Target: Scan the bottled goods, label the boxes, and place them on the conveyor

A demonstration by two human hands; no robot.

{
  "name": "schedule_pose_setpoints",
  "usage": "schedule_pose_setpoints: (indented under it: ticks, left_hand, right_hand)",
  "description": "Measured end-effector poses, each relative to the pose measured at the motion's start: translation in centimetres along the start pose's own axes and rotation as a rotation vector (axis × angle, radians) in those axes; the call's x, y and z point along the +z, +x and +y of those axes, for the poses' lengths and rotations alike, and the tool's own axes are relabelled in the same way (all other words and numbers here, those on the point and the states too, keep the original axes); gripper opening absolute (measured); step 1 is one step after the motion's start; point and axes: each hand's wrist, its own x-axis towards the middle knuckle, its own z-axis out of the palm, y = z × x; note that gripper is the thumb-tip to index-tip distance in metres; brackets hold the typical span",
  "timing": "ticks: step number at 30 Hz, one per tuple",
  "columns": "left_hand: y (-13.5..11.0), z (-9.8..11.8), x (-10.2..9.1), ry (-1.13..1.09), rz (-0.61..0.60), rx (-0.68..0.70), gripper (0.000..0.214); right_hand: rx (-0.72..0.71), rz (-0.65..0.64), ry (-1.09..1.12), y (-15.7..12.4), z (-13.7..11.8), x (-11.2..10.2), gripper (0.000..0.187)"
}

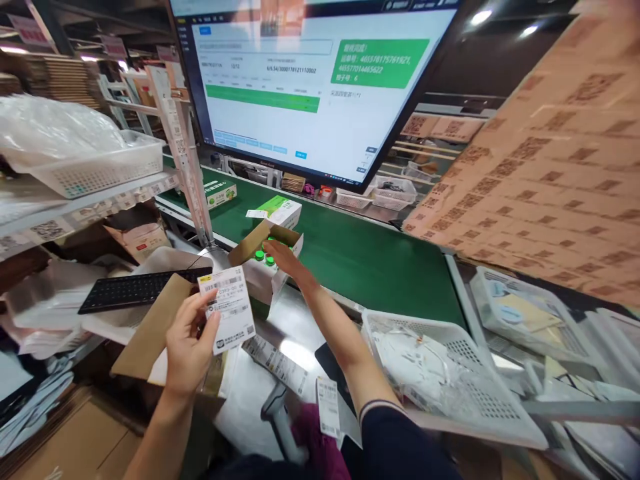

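Observation:
My left hand (pixel 187 340) pinches a white printed shipping label (pixel 231 313) between thumb and fingers, its barcodes facing me. Farther forward, my right hand (pixel 284 257) reaches over an open carton (pixel 250 245) with its flaps raised. Inside that carton are several bottles with green caps (pixel 259 256). The right fingers look stretched out over the caps and are partly hidden; nothing held shows in them. Below my left hand stands another open cardboard box (pixel 150 333). More printed labels (pixel 277 363) lie on the metal worktop, and one label (pixel 328 407) sits nearer me.
Behind the carton, a green conveyor belt (pixel 350 257) carries a green-and-white box (pixel 283 212) and another box (pixel 220 193). A monitor (pixel 280 133) hangs above. A black keyboard (pixel 130 291) is left, a white basket (pixel 480 400) right, a grey handheld device (pixel 283 420) in front.

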Motion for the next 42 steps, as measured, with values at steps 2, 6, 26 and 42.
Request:
schedule_pose_setpoints:
  ticks: [2, 6, 26, 42]
  left_hand:
    - [-1.4, 0.4, 1.0, -0.069, -0.079, -0.035, 0.048]
    - [-4.5, 0.8, 2.6, -0.091, -0.373, 0.025, 0.069]
    - [-29.3, 8.3, -2.6, -0.27, -2.75, -0.034, 0.034]
    - [-62.6, 16.5, -20.0, -0.087, -3.308, -0.268, 0.034]
  right_hand:
    - [-0.063, 0.0, 0.295, -5.8, -2.2, 1.3, 0.056]
    - [0.007, 0.242, 1.084, -17.9, -5.6, 3.3, 0.051]
    - [0.79, 1.294, 1.098, -65.0, -27.2, 23.0, 0.042]
    - [0.744, 2.287, 0.814, -87.8, -44.9, 38.8, 0.039]
